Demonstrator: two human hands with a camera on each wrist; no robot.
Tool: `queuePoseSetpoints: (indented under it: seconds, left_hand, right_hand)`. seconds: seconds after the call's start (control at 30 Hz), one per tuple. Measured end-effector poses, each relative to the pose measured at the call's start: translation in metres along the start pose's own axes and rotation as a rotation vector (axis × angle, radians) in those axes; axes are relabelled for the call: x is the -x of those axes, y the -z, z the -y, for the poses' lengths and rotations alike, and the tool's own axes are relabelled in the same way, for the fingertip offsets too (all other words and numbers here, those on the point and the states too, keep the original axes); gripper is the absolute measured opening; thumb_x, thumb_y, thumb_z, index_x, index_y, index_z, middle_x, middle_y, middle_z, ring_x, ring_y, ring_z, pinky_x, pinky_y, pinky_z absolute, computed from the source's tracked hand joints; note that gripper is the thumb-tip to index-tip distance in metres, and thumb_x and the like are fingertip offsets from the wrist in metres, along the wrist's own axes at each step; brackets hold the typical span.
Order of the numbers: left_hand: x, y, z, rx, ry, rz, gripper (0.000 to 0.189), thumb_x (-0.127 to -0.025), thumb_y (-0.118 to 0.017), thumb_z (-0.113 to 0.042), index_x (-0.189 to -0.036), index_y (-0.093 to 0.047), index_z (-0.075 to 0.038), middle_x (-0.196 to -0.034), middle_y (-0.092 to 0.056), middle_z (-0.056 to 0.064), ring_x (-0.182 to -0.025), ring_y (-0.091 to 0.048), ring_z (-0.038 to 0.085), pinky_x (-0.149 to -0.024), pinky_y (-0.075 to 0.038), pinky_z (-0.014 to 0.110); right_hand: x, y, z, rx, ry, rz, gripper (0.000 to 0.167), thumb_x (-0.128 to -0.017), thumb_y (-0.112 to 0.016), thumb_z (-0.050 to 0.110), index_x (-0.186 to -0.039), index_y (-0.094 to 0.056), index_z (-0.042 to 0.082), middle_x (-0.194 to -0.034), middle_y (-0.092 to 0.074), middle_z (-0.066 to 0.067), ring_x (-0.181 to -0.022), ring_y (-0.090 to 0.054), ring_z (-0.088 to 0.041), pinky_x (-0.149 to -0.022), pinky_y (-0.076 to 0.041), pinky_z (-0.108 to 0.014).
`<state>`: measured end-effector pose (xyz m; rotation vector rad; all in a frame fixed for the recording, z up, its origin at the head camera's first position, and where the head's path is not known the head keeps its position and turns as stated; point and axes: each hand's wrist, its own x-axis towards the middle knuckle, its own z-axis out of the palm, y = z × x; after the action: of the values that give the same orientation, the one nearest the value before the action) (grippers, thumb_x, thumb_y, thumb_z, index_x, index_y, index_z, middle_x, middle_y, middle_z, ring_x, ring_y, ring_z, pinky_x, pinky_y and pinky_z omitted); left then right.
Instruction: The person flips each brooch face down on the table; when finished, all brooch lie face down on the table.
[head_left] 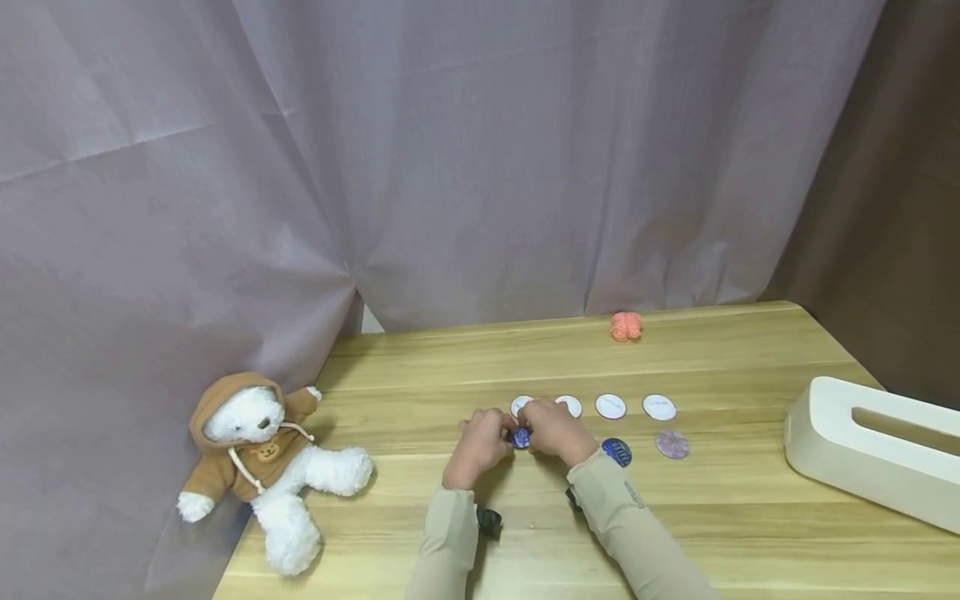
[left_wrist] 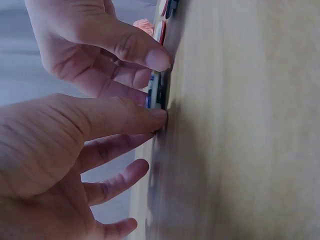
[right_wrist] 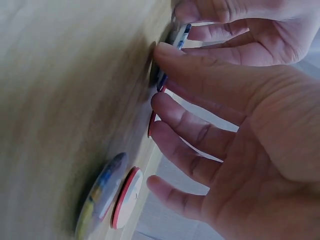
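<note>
At the table's middle both hands meet over a round blue badge [head_left: 521, 437]. My left hand [head_left: 482, 444] pinches its left edge between thumb and index finger; in the left wrist view the other fingers are spread. From the opposite side my right hand [head_left: 557, 430] pinches the same badge [right_wrist: 161, 80] with its thumb and fingers. The badge looks nearly flat to the tabletop, its face partly hidden by fingers. Behind the hands runs a row of white discs, including one [head_left: 611, 407] with a thin dark mark. To the right lie another blue badge [head_left: 617, 452] and a pinkish-purple one [head_left: 672, 444].
A white plush bear [head_left: 288, 492] in a brown hoodie leans at the table's left edge. An orange-pink yarn bundle [head_left: 626, 326] lies near the back edge. At the right stands a long cream box [head_left: 862, 454] with a slot on top. Grey curtain [head_left: 480, 167] hangs behind.
</note>
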<state>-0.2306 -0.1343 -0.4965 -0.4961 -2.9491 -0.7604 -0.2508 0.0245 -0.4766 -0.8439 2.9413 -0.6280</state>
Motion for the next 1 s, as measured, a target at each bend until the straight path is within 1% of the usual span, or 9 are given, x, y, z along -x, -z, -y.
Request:
queuePoseSetpoints:
  seconds: [0.1, 0.2, 0.27, 0.4, 0.57, 0.67, 0.73, 0.87, 1.0]
  left_hand:
    - [0.002, 0.000, 0.003, 0.026, -0.018, -0.021, 0.021, -0.073, -0.080, 0.002, -0.087, -0.080, -0.014, -0.087, -0.074, -0.005, -0.090, -0.062, 0.022, -0.083, -0.038, 0.057]
    - [0.003, 0.002, 0.005, 0.076, -0.020, -0.021, 0.015, -0.077, -0.082, 0.000, -0.084, -0.079, -0.012, -0.084, -0.075, -0.005, -0.087, -0.064, 0.018, -0.088, -0.037, 0.064]
    - [0.004, 0.003, 0.006, 0.099, -0.013, -0.017, 0.013, -0.078, -0.083, -0.001, -0.081, -0.078, -0.013, -0.084, -0.075, -0.005, -0.087, -0.065, 0.017, -0.089, -0.036, 0.064]
    - [0.005, 0.006, 0.006, 0.100, -0.004, -0.014, 0.014, -0.078, -0.083, -0.002, -0.077, -0.076, -0.015, -0.081, -0.074, -0.006, -0.084, -0.064, 0.014, -0.086, -0.037, 0.057]
    - [0.005, 0.009, 0.007, 0.116, -0.010, -0.023, 0.013, -0.079, -0.082, -0.003, -0.078, -0.076, -0.015, -0.077, -0.073, -0.007, -0.076, -0.062, 0.010, -0.080, -0.037, 0.046]
    - [0.005, 0.010, 0.007, 0.134, -0.014, -0.032, 0.011, -0.081, -0.081, -0.003, -0.080, -0.077, -0.014, -0.076, -0.073, -0.006, -0.075, -0.061, 0.011, -0.079, -0.036, 0.043]
    - [0.004, 0.011, 0.007, 0.140, -0.018, -0.042, 0.011, -0.081, -0.080, -0.003, -0.080, -0.077, -0.013, -0.076, -0.073, -0.005, -0.074, -0.061, 0.011, -0.078, -0.036, 0.043]
    - [0.002, 0.012, 0.007, 0.159, -0.003, -0.057, 0.010, -0.081, -0.079, -0.002, -0.082, -0.077, -0.012, -0.078, -0.075, -0.004, -0.075, -0.063, 0.010, -0.082, -0.041, 0.043]
    - [0.001, 0.012, 0.006, 0.173, 0.014, -0.062, 0.009, -0.082, -0.079, -0.002, -0.081, -0.077, -0.011, -0.079, -0.076, -0.003, -0.074, -0.064, 0.009, -0.082, -0.045, 0.043]
  right_hand:
    - [0.002, 0.000, 0.000, -0.004, -0.001, 0.010, 0.026, -0.061, -0.083, -0.005, -0.069, -0.065, 0.012, -0.066, -0.057, 0.004, -0.066, -0.051, -0.019, -0.066, -0.043, -0.043]
    - [0.003, 0.001, 0.000, -0.018, -0.009, 0.027, 0.024, -0.065, -0.084, -0.002, -0.069, -0.065, 0.013, -0.064, -0.055, 0.005, -0.064, -0.050, -0.018, -0.063, -0.042, -0.039]
    - [0.004, 0.001, 0.001, -0.030, -0.020, 0.046, 0.023, -0.068, -0.084, -0.001, -0.068, -0.066, 0.013, -0.064, -0.054, 0.005, -0.063, -0.049, -0.017, -0.062, -0.043, -0.038]
    - [0.006, 0.003, 0.001, -0.042, -0.023, 0.068, 0.023, -0.071, -0.082, -0.003, -0.067, -0.065, 0.012, -0.064, -0.055, 0.004, -0.061, -0.049, -0.017, -0.061, -0.044, -0.036]
    - [0.007, 0.009, 0.001, -0.022, 0.014, 0.040, 0.019, -0.071, -0.074, -0.009, -0.067, -0.069, 0.008, -0.067, -0.062, 0.000, -0.064, -0.054, -0.018, -0.064, -0.050, -0.038]
    - [0.006, 0.012, 0.000, -0.040, 0.021, 0.030, 0.019, -0.072, -0.068, -0.013, -0.069, -0.071, 0.005, -0.067, -0.062, 0.000, -0.063, -0.054, -0.017, -0.064, -0.050, -0.036]
    - [0.006, 0.013, -0.001, -0.057, 0.032, 0.021, 0.022, -0.071, -0.064, -0.015, -0.064, -0.067, 0.005, -0.062, -0.057, 0.002, -0.060, -0.050, -0.015, -0.060, -0.046, -0.033]
    - [0.005, 0.013, -0.003, -0.071, 0.062, -0.002, 0.033, -0.069, -0.060, -0.017, -0.054, -0.050, 0.011, -0.054, -0.041, 0.004, -0.056, -0.039, -0.014, -0.054, -0.034, -0.028]
    - [0.004, 0.012, -0.004, -0.079, 0.073, -0.016, 0.039, -0.068, -0.060, -0.017, -0.053, -0.043, 0.015, -0.054, -0.038, 0.006, -0.055, -0.038, -0.012, -0.054, -0.031, -0.026]
